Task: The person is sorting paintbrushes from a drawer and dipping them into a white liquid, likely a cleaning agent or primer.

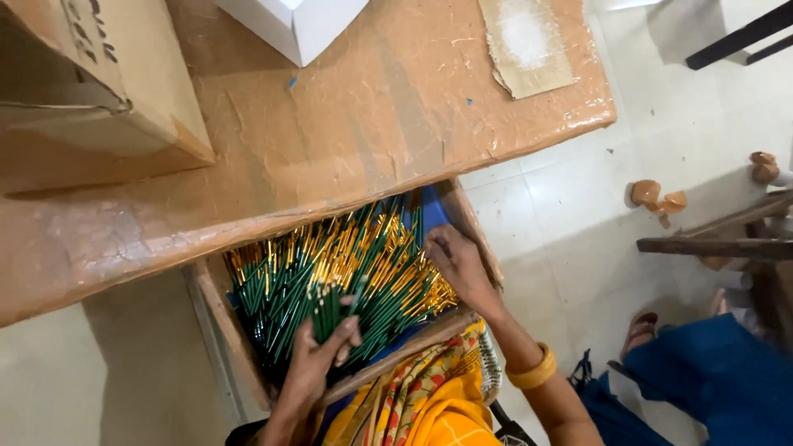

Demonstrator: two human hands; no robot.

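Pale floor tiles (578, 206) run under a brown, tape-wrapped table (347, 124), and the view looks down past bright orange patterned cloth (429, 405) on the person's lap. Nearest, the left hand (318, 359) is closed round a small bunch of green sticks with gold ends (330, 272), fingers curled to keep them gathered and upright. Just beside it the right hand (458, 268), a yellow bangle (533, 372) at the wrist, lies spread with fingers down on the heap, seemingly raking or steadying it. The sticks lie roughly parallel in a shallow wooden tray (223, 322) lined in blue, tucked under the table edge within easy reach. Farther off on the table sit a brown cardboard box (99, 91) with dark markings at the left, a white box (297, 25) at the top, and a torn cardboard scrap (524, 45).
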